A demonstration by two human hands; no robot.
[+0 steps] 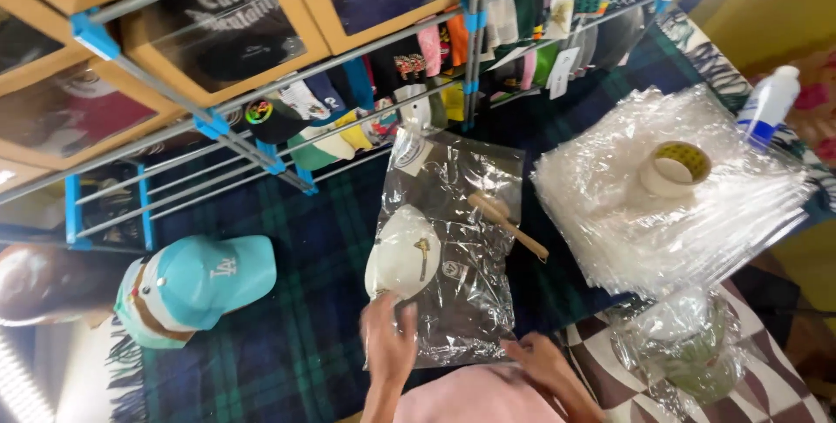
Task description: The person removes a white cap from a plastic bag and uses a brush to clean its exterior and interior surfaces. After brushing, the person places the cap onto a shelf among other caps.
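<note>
Here the step looks like bagging: the left hand (387, 345) pinches the near edge of the clear bag (448, 249) holding a white cap (402, 253), fingers closed on it. The right hand (544, 362) presses the bag's near corner, fingers flat. Next likely calls for smoothing and sealing; tape roll (675, 169) sits beyond on the bag stack (610, 214).
</note>
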